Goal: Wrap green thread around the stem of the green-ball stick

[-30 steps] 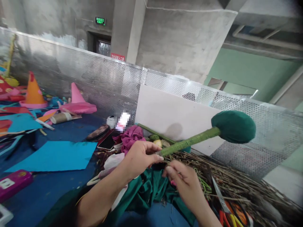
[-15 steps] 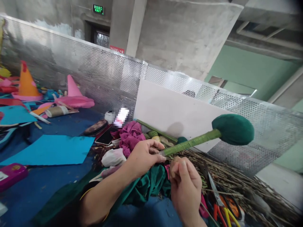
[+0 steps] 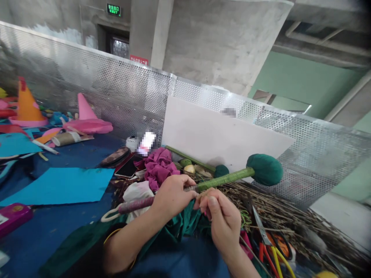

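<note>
My left hand (image 3: pixel 174 195) is closed around a long stick (image 3: pixel 223 179) wrapped in green tape. A dark green padded ball (image 3: pixel 265 169) caps its far end, up and to the right. The stick's near part (image 3: pixel 135 205) is wrapped in purple and ends in a white loop at the lower left. Just right of the left hand, my right hand (image 3: pixel 222 218) pinches something small against the stick; I cannot make out what. Green cloth (image 3: pixel 176 229) lies under both hands.
Dry twigs (image 3: pixel 278 212) are piled at the right, with scissors (image 3: pixel 262 231) and orange-handled tools on them. Magenta cloth (image 3: pixel 159 166), a phone (image 3: pixel 127 168), blue paper (image 3: pixel 58 185) and paper cones (image 3: pixel 27 106) lie left. A perforated metal screen (image 3: pixel 116 92) and white board (image 3: pixel 220 139) stand behind.
The stick has slid and tipped lower, its green ball now nearer the twigs, and the purple-wrapped end shows. My right hand has risen to the stick beside my left hand.
</note>
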Action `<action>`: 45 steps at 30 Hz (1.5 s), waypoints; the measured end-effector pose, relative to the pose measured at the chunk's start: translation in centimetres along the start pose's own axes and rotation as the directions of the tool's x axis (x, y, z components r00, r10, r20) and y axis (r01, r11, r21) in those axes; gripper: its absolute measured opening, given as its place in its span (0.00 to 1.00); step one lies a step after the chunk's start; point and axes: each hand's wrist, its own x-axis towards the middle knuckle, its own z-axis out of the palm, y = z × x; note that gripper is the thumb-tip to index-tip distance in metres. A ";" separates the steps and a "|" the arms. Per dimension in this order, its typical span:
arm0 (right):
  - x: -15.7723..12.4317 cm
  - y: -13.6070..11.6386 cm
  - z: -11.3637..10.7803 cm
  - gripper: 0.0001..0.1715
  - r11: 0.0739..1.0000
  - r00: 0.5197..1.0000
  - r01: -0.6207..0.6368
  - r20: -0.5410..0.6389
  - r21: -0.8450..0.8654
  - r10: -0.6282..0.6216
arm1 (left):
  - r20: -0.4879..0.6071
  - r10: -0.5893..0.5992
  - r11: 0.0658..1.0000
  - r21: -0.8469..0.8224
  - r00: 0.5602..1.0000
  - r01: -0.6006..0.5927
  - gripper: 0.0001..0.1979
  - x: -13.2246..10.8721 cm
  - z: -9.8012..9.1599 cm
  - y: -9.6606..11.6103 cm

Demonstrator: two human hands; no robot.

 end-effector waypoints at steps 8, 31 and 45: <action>1.7 0.1 -2.2 0.15 1.000 0.998 -0.005 0.061 -0.025 0.006 | 0.057 0.068 0.963 0.258 0.996 -0.080 0.08 -0.9 0.7 0.4; 3.4 1.2 -3.4 0.17 0.939 0.967 -0.239 0.024 -0.248 0.253 | 0.231 0.456 0.549 0.687 0.859 -0.476 0.10 -2.0 2.4 0.2; 3.6 1.2 -3.7 0.17 0.922 0.948 -0.303 0.020 -0.240 0.317 | 0.250 0.704 0.366 0.675 0.665 -0.640 0.10 -1.7 2.7 -0.2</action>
